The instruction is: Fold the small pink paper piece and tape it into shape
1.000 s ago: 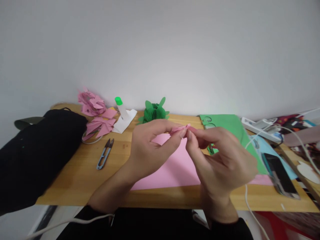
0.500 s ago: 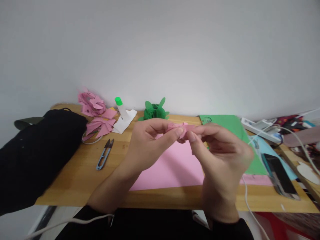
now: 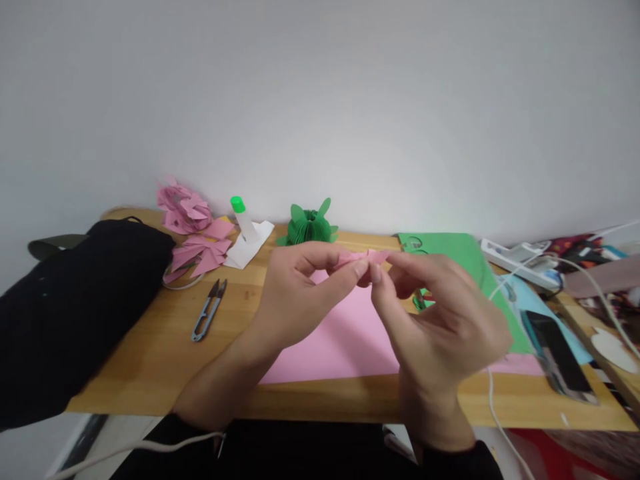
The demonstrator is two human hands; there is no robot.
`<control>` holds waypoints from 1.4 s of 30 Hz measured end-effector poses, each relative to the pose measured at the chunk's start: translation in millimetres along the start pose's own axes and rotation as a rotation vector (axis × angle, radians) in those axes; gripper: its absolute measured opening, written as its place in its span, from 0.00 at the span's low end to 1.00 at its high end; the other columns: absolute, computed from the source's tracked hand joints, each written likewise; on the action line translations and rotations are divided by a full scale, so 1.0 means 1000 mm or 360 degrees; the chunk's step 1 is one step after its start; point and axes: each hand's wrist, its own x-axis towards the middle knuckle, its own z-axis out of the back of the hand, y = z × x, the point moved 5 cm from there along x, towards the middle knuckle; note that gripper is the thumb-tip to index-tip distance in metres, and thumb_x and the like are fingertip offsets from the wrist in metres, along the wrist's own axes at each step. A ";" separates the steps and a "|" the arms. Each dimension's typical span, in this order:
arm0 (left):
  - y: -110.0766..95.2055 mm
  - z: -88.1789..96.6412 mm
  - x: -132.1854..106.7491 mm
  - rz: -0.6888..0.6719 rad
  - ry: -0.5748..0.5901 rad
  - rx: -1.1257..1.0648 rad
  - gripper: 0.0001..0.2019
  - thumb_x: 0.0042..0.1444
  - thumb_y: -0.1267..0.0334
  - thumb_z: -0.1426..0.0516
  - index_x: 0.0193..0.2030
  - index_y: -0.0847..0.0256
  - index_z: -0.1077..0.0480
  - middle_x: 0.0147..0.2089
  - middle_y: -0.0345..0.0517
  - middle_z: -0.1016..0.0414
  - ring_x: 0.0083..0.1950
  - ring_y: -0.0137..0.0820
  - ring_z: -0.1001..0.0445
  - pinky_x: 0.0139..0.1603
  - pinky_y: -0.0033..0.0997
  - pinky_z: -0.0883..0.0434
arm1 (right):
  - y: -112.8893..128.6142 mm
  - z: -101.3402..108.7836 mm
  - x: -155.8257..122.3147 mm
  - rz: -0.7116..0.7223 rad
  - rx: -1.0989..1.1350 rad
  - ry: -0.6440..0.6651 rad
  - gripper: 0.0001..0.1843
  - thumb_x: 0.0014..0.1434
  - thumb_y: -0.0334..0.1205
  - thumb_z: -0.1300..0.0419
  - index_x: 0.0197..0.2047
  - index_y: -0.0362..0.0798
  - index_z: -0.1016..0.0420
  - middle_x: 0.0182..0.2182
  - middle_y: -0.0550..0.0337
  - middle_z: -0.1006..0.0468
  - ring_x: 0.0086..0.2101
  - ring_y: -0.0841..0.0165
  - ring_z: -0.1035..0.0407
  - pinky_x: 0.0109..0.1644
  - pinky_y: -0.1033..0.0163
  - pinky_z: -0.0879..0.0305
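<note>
Between my two hands is a small folded piece of pink paper (image 3: pixel 361 256), held up above the table. My left hand (image 3: pixel 305 290) pinches its left part between thumb and forefinger. On the right, my right hand (image 3: pixel 440 313) grips the other end with thumb and fingertips, both thumbs close together. The fingers cover much of the piece, so its full shape is hidden. Below lies a flat sheet of pink paper (image 3: pixel 340 340). Behind the hands sits a green pleated paper ball with leaf shapes (image 3: pixel 310 227).
Thread snips (image 3: pixel 209 312) lie left of my hands. Farther back are a glue stick (image 3: pixel 245 220) on white paper and pink paper scraps (image 3: pixel 203 252). A black cloth item (image 3: pixel 85 313) covers the left side. Green paper (image 3: pixel 450 260), a phone (image 3: pixel 560 353) and a power strip (image 3: pixel 520 261) lie right.
My right thumb has shifted left, closer to the left thumb, and the pink paper piece now looks flatter between the fingers. Both hands have dropped slightly in view.
</note>
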 end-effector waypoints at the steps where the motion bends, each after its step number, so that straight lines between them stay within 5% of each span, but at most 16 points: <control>1: 0.000 0.000 0.000 0.0000 -0.0010 0.0017 0.07 0.54 0.70 0.38 0.27 0.57 0.21 0.28 0.34 0.18 0.31 0.23 0.21 0.33 0.20 0.25 | 0.002 0.000 0.000 0.0038 -0.0059 -0.0004 0.09 0.53 0.25 0.33 0.37 0.46 0.22 0.24 0.66 0.23 0.22 0.78 0.36 0.25 0.69 0.36; 13: -0.002 -0.001 0.000 0.0030 -0.0045 0.0038 0.09 0.54 0.68 0.38 0.24 0.56 0.24 0.26 0.35 0.20 0.30 0.26 0.22 0.31 0.24 0.27 | 0.010 -0.002 -0.002 0.0174 -0.0357 -0.0059 0.06 0.52 0.27 0.31 0.31 0.44 0.23 0.21 0.68 0.23 0.21 0.80 0.34 0.27 0.73 0.36; 20: -0.009 -0.002 -0.002 -0.0199 -0.0104 0.0192 0.11 0.55 0.68 0.39 0.22 0.56 0.26 0.22 0.36 0.25 0.26 0.26 0.29 0.28 0.28 0.30 | 0.012 -0.002 -0.004 0.0214 -0.0362 -0.0042 0.07 0.52 0.26 0.32 0.33 0.46 0.24 0.21 0.67 0.23 0.20 0.78 0.33 0.25 0.70 0.36; 35: -0.023 -0.007 -0.012 -0.0653 -0.0170 0.0436 0.08 0.56 0.73 0.39 0.31 0.55 0.25 0.28 0.36 0.19 0.29 0.27 0.24 0.33 0.33 0.28 | 0.009 0.002 -0.010 0.0023 -0.0066 -0.0086 0.13 0.52 0.23 0.34 0.38 0.48 0.24 0.24 0.67 0.24 0.23 0.76 0.34 0.25 0.67 0.36; 42: -0.015 -0.005 -0.007 -0.0416 -0.0159 0.0258 0.08 0.55 0.70 0.39 0.29 0.52 0.24 0.28 0.35 0.20 0.28 0.28 0.24 0.31 0.33 0.26 | 0.003 0.002 -0.007 -0.0146 0.0024 -0.0061 0.09 0.54 0.26 0.34 0.35 0.50 0.24 0.23 0.69 0.25 0.23 0.76 0.34 0.26 0.67 0.36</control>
